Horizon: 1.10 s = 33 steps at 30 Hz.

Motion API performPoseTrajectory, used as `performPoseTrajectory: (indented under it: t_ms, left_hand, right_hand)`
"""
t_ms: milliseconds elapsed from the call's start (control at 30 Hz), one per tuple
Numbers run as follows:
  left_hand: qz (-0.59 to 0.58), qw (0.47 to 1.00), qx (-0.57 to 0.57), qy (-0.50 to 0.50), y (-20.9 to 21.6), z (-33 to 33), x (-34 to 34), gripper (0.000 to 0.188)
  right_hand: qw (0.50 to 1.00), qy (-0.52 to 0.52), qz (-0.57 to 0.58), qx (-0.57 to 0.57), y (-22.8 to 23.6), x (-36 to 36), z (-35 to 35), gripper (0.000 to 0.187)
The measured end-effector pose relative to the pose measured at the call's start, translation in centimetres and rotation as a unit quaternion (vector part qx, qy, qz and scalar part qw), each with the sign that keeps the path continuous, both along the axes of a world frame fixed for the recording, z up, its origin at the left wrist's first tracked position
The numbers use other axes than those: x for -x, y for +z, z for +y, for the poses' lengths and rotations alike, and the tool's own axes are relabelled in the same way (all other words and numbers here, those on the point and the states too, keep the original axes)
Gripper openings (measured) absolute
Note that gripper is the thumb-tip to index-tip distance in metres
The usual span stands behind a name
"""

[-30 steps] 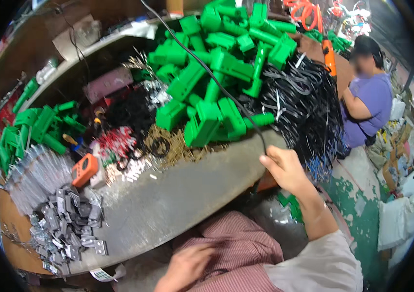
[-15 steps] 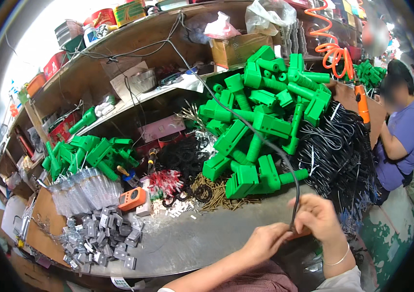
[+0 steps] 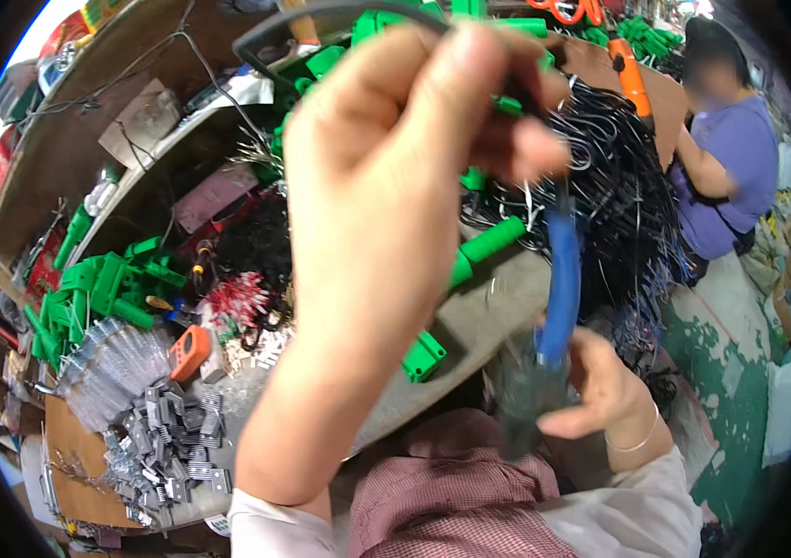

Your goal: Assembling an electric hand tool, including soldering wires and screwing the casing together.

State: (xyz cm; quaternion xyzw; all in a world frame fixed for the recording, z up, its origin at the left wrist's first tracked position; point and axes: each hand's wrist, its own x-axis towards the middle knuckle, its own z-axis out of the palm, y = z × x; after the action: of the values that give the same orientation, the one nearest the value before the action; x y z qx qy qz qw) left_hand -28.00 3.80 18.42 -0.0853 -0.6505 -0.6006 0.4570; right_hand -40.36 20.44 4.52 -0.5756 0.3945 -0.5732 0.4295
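Observation:
My left hand (image 3: 386,177) is raised close in the middle of the view, its fingers closed on a black cable (image 3: 321,13). The cable arches leftward from my fingertips. Lower on the right, my right hand (image 3: 605,386) curls its fingers and thumb round a blue-handled tool (image 3: 560,288). Its thin tip points up toward my left fingertips; its dark lower part is smeared by motion, so the exact kind cannot be told. Behind my left hand lie green plastic housings (image 3: 493,244), partly hidden. A single green housing (image 3: 423,356) sits by the bench's front edge.
Black cable bundles (image 3: 614,177) are heaped on the right below an orange hanging tool (image 3: 631,76). On the left are more green housings (image 3: 103,284), clear plastic bags (image 3: 117,367), grey ribbed parts (image 3: 172,437) and an orange meter (image 3: 190,352). Another person (image 3: 725,139) is at the right.
My left hand has risen up and toward the camera with the cable. The blue-handled tool has come into view at my right hand, which has lowered slightly. The view has shifted.

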Motion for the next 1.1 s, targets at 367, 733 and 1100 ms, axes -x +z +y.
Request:
performPoseTrajectory:
  t_ms: [367, 733, 1100]
  left_hand:
    - [-0.485, 0.71, 0.443, 0.255, -17.0, 0.8, -8.0, 0.08]
    - [-0.519, 0.665, 0.454, 0.286, -17.6, 0.4, -11.5, 0.051]
    - [-0.405, 0.744, 0.222, 0.483, -8.0, -9.2, -15.8, 0.049]
  right_hand:
    - [0.736, -0.601, 0.295, 0.106, -1.3, 9.9, -12.0, 0.053]
    - [0.678, -0.573, 0.388, 0.247, -3.1, 5.1, -11.2, 0.046]
    - [0.604, -0.273, 0.743, 0.091, -6.1, 4.6, -13.4, 0.039]
